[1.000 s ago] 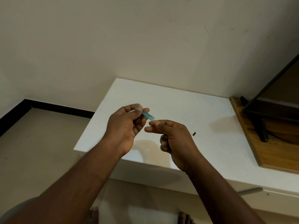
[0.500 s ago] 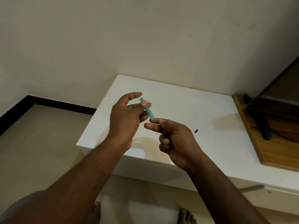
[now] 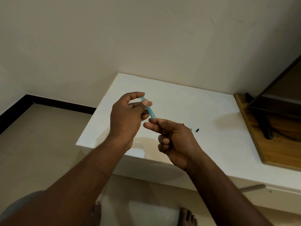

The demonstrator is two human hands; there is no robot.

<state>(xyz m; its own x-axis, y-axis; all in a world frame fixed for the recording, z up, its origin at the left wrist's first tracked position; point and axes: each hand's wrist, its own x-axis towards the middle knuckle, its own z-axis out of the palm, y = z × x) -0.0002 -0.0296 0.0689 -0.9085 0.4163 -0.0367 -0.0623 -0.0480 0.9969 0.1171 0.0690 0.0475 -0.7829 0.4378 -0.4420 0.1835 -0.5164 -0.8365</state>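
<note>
2 grips on 1 teal tube (image 3: 149, 110), held above the counter (image 3: 203, 103): left grip (image 3: 126, 119) pinches its upper half, right grip (image 3: 175, 141) pinches its lower tip. 1 black bit (image 3: 197, 130) lies on the counter.

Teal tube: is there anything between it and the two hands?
Nothing visible does. The left hand pinches the teal tube near its upper end, and the right hand closes thumb and forefinger on its lower end. A small black piece lies apart on the white table.
</note>
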